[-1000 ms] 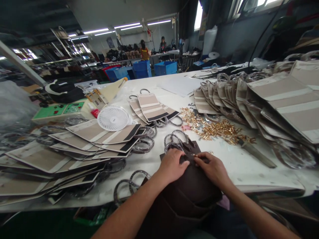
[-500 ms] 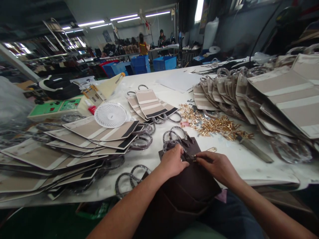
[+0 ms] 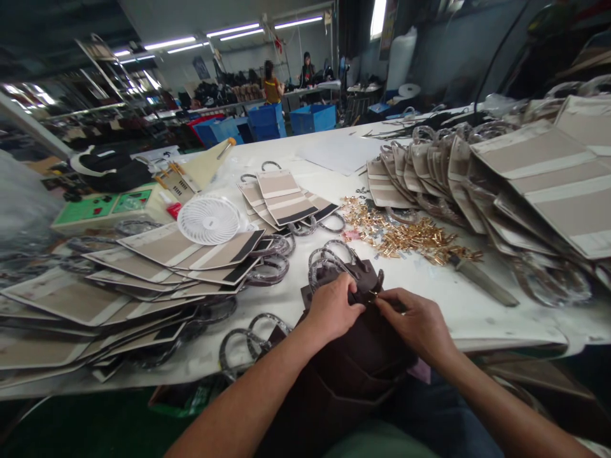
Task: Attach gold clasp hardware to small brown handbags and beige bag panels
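A dark brown handbag panel (image 3: 377, 343) with wrapped loop handles (image 3: 329, 257) rests against the table's front edge and over my lap. My left hand (image 3: 337, 306) is closed on the panel's upper part, near the handle ends. At a strap beside it, my right hand (image 3: 413, 318) pinches a small gold metal fitting (image 3: 373, 294) between thumb and fingertips. The fitting touches the strap; its exact shape is too small to make out. Gold fittings (image 3: 415, 236) lie in a loose heap beyond my right hand, by a knife-like tool with a grey handle (image 3: 489, 284).
Bag panels with handles are stacked at the left (image 3: 128, 286) and right (image 3: 539, 165), with a smaller pile (image 3: 286, 197) in the middle. A white fan (image 3: 209, 219) sits on the left stack. Blue bins (image 3: 312, 119) and two people are in the background.
My right hand has brought the gold fitting in against the strap, which now bends upward. My left hand stays on the panel. A safety-pin-like loop beside the right hand is no longer visible.
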Tool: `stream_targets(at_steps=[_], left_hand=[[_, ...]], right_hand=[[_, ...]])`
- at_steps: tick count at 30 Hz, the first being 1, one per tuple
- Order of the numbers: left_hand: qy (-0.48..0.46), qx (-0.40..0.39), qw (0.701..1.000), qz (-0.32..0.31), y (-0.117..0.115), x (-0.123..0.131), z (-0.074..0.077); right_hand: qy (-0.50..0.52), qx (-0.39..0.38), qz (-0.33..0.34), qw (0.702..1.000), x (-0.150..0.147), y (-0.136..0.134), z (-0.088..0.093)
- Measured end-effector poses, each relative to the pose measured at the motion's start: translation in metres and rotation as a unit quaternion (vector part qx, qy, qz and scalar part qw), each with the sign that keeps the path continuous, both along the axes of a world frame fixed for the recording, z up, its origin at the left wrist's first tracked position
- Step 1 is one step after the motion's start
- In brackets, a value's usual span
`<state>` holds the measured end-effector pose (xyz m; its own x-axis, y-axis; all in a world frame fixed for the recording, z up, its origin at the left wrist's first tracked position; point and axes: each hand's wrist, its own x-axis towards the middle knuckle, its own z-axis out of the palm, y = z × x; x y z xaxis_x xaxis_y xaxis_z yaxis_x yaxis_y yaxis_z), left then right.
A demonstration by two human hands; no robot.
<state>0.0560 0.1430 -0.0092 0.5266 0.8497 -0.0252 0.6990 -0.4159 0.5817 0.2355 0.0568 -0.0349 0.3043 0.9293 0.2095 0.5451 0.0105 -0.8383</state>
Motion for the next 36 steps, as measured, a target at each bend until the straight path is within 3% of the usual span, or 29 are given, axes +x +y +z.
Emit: stream_targets(at_steps=[4, 13, 18, 21, 25, 32, 36], left_hand=[[-0.012, 0.003, 1.0, 0.0, -0.001, 0.0, -0.001], [-0.027, -0.005, 1.0, 0.004, -0.001, 0.002, -0.001], [-0.029, 0.007, 1.0, -0.003, -0.004, 0.004, 0.004], [-0.037, 0.013, 0.999, -0.003, -0.008, 0.006, 0.008], [-0.059, 0.003, 0.998, 0.017, -0.011, 0.008, 0.012], [-0.106, -0.006, 0.993, 0.05, -0.012, 0.009, 0.012], [-0.122, -0.014, 0.99, 0.066, -0.013, 0.01, 0.012]], right_hand=[[0.002, 0.005, -0.014, 1.0, 0.001, 0.0, -0.003], [-0.027, -0.044, 0.055, 0.997, 0.015, 0.003, -0.005], [-0.086, -0.017, 0.062, 0.994, 0.013, 0.003, -0.008], [-0.149, 0.014, 0.074, 0.986, 0.012, 0.003, -0.011], [-0.203, -0.002, 0.094, 0.975, 0.015, 0.003, -0.011], [-0.309, -0.01, 0.101, 0.946, 0.015, 0.003, -0.003], [-0.337, -0.019, 0.139, 0.931, 0.016, 0.006, 0.005]])
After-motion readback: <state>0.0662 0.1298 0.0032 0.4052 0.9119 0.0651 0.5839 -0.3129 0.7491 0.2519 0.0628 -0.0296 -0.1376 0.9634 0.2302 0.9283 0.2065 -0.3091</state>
